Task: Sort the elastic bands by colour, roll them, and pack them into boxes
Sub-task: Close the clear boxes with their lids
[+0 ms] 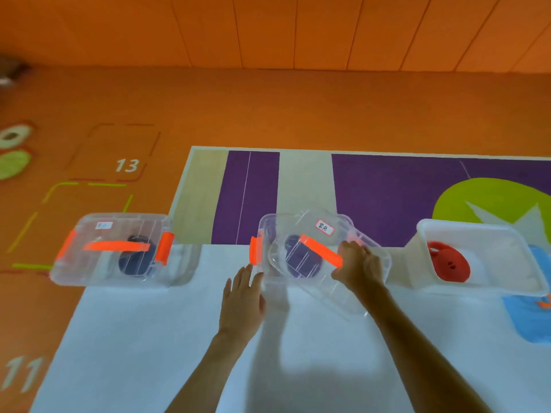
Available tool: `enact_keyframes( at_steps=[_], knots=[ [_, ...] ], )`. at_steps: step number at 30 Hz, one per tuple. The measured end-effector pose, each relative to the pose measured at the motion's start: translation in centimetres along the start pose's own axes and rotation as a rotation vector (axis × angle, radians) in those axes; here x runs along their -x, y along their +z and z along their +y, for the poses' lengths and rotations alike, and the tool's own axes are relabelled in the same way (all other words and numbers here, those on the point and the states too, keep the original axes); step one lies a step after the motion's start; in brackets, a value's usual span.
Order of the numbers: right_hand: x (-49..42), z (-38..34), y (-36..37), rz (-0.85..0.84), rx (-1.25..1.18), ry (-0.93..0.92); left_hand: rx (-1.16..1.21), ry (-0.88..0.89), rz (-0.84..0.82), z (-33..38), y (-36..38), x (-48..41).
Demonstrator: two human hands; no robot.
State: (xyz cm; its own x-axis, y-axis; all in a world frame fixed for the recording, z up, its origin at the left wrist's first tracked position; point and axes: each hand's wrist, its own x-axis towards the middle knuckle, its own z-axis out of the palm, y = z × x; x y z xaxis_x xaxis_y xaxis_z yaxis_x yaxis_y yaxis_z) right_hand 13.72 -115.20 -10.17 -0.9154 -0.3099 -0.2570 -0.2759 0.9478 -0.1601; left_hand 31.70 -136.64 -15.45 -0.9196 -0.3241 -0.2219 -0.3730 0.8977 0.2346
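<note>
Three clear plastic boxes stand in a row on a white sheet. The left box (pixel 89 272) is closed with an orange-handled lid and holds a dark blue roll (pixel 135 260). The middle box (pixel 265 231) holds a purple roll (pixel 299 259). Its clear lid (pixel 337 293), with an orange handle, lies tilted and askew over it. My right hand (pixel 360 263) grips that lid near the handle's end. My left hand (pixel 243 296) rests flat and open against the middle box's left side. The right box (pixel 474 231) has no lid and holds a red roll (pixel 448 262).
The white sheet (pixel 167 338) lies over a purple, beige and green floor mat (pixel 381 186). Orange floor with painted numbers 13 and 11 surrounds it on the left. An orange panelled wall stands behind.
</note>
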Motion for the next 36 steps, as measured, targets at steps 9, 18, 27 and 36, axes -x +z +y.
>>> enact_keyframes(
  at_steps=[9,18,27,36],
  knots=[
    [-7.1,-3.1,0.1,-0.045,0.267,-0.303,0.62,-0.285,0.061,-0.2,-1.3,-5.5],
    [-7.7,-3.5,0.7,0.0,0.337,-0.384,0.712,-0.351,0.157,1.7,0.2,-8.7],
    [-7.7,3.1,3.4,0.153,-0.217,-0.124,1.054,-0.557,0.145,1.6,0.6,-10.2],
    [-3.5,2.5,6.7,0.294,-0.727,0.268,1.032,-0.559,0.302,0.6,-0.5,-9.8]
  ],
)
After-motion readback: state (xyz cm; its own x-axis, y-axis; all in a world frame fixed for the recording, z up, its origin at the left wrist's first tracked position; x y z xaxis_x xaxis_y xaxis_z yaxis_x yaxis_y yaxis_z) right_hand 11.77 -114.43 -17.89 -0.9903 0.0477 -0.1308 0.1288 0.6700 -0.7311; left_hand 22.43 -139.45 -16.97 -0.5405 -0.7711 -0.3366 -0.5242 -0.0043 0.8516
